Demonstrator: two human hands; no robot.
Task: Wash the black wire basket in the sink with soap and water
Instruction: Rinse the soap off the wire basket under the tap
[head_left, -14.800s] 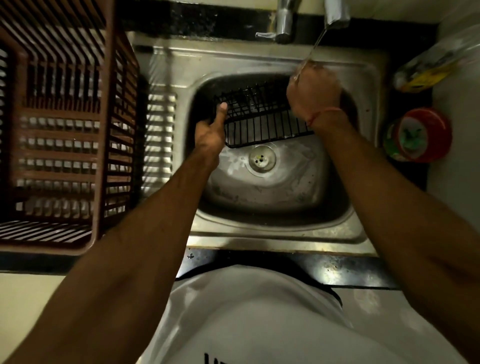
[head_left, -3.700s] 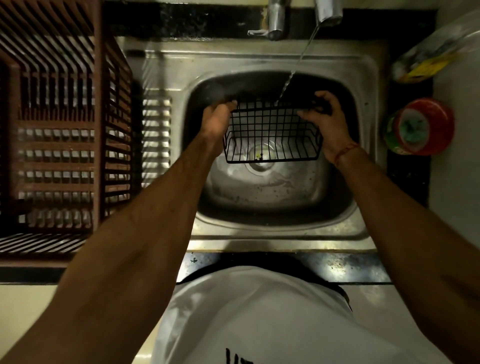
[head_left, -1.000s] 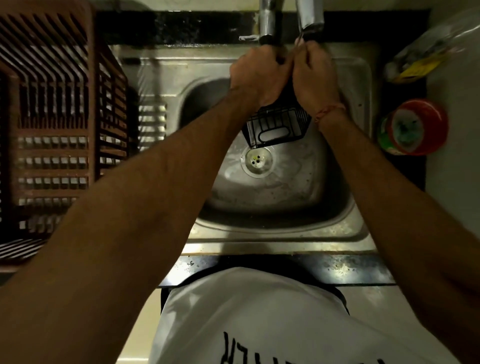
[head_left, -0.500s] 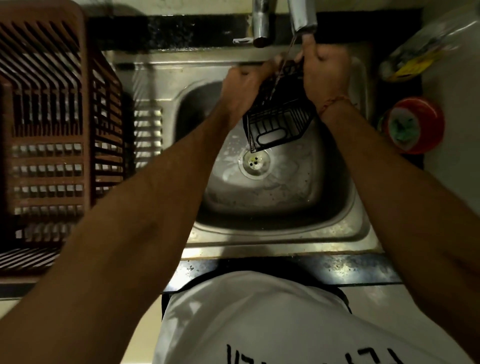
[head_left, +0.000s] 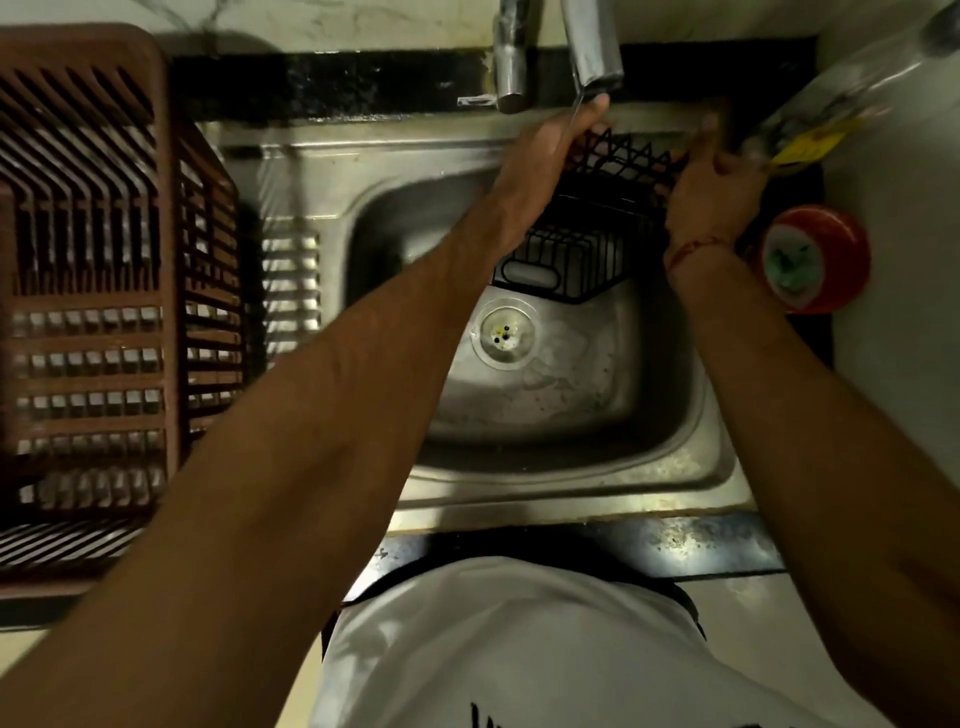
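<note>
Holding the black wire basket (head_left: 576, 260) up under the tap (head_left: 592, 47), above the sink (head_left: 571, 405).
Left hand (head_left: 545, 156) grips its far-left edge, right hand (head_left: 711, 182) clasps the far-right edge; basket tilted, toward twelve o'clock from the drain (head_left: 503, 332).

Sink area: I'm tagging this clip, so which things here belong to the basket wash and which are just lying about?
In use:
basket
left hand
right hand
tap
sink

Lying about:
brown rack
red tub
clear bottle
</note>
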